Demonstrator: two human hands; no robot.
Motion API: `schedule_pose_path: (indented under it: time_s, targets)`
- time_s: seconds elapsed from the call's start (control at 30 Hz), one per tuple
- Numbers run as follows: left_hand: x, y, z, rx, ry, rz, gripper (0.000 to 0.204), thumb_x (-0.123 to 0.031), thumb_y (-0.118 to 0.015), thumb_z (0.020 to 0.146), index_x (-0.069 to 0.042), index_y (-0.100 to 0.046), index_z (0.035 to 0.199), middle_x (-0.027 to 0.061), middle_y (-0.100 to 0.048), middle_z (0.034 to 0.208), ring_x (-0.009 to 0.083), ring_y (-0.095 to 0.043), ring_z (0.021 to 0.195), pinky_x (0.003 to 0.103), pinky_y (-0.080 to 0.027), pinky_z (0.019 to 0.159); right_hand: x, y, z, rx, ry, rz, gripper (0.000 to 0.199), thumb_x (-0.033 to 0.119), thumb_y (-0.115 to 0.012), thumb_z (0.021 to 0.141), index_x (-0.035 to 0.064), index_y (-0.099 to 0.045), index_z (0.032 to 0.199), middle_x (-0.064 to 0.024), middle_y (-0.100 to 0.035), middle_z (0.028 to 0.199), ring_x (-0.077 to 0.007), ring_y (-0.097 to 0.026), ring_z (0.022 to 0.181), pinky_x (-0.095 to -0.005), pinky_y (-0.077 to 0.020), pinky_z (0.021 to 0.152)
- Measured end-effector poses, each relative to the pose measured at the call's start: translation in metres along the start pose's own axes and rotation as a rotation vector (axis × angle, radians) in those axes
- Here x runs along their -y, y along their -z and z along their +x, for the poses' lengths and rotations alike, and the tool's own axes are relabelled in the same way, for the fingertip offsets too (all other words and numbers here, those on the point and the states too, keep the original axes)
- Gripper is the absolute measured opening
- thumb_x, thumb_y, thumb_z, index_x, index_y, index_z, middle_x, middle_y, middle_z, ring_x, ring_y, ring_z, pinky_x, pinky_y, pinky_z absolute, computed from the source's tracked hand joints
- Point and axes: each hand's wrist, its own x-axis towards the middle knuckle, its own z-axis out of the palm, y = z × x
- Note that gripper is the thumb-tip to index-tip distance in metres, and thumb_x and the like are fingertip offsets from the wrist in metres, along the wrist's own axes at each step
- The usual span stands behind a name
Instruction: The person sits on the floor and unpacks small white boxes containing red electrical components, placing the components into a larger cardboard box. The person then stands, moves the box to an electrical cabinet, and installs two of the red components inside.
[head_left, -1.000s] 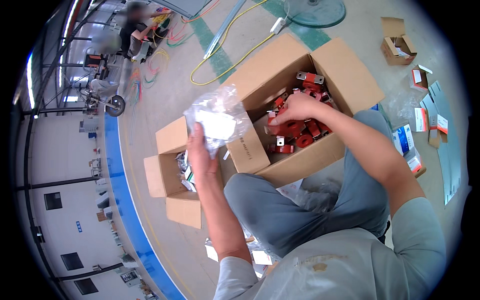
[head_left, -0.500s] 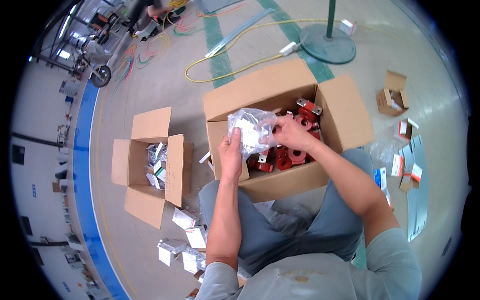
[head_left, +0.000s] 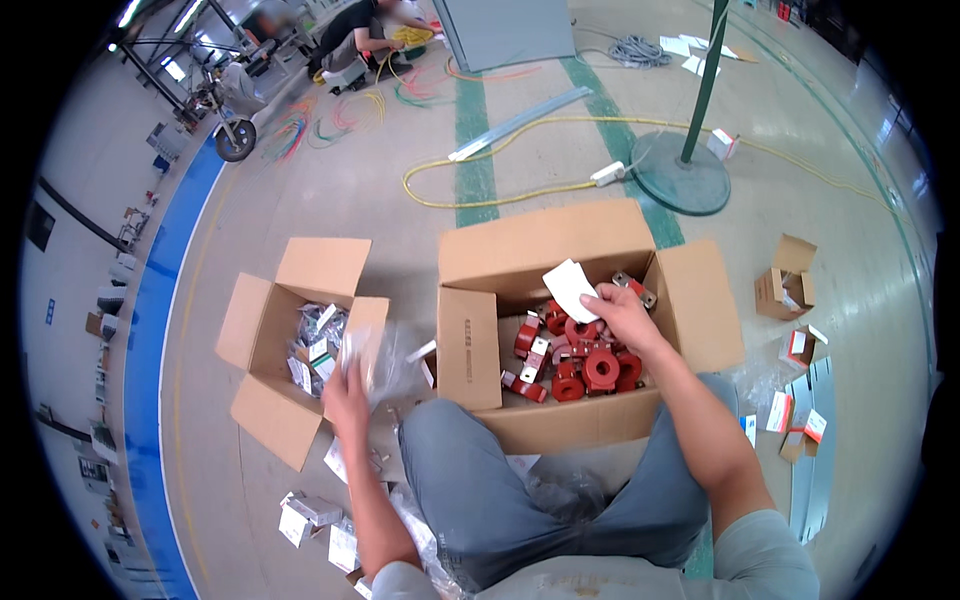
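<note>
My right hand (head_left: 624,318) pinches a white paper slip (head_left: 570,288), which looks folded or doubled, above the large cardboard box (head_left: 546,245). Red ring-shaped parts (head_left: 602,369) with metal end tabs lie in a heap inside that box. Over the near flap of the smaller cardboard box (head_left: 302,262) on the left, my left hand (head_left: 346,402) grips a clear plastic bag (head_left: 392,368), which is smeared by motion. Crumpled bags and small cartons (head_left: 318,352) fill part of the smaller box.
Small white cartons (head_left: 308,515) litter the floor at lower left. More opened cartons (head_left: 780,410) and a metal strip (head_left: 812,455) lie to the right. Beyond the boxes are a yellow cable (head_left: 430,200) and a green post base (head_left: 682,175). A person (head_left: 365,35) crouches at the back.
The clear bag has gone left with my left hand, from above the large box to the smaller one. My right hand now holds the white slip apart from it. The view has tilted up.
</note>
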Motion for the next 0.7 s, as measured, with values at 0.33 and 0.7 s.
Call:
schedule_pose_path:
  time_s: [0.33,0.7]
  targets:
    - [-0.014,0.029,-0.079,0.228,0.072,-0.304,0.059,-0.026,-0.080,0.089,0.000,-0.060,0.138,0.0109,-0.074,0.092,0.0154,-0.069,0.082,0.033,-0.055,0.074,-0.006,-0.078,-0.029,0.538,0.050,0.070,0.014,0.013,-0.070,0.099,0.0006,-0.067,0.102,0.0023,-0.064,0.084,-0.0019,-0.058,0.072,-0.0203,-0.0458,0.061]
    - [-0.072,-0.048,-0.023,0.379,0.090,-0.621,0.018,-0.023,-0.067,0.100,-0.006,-0.068,0.093,-0.0012,-0.062,0.068,0.0065,-0.054,0.054,0.025,-0.042,0.048,-0.015,-0.086,-0.055,0.471,0.177,-0.063,0.042,0.015,-0.077,0.093,-0.0028,-0.063,0.129,-0.0044,-0.067,0.093,-0.0092,-0.065,0.081,-0.0259,-0.0536,0.071]
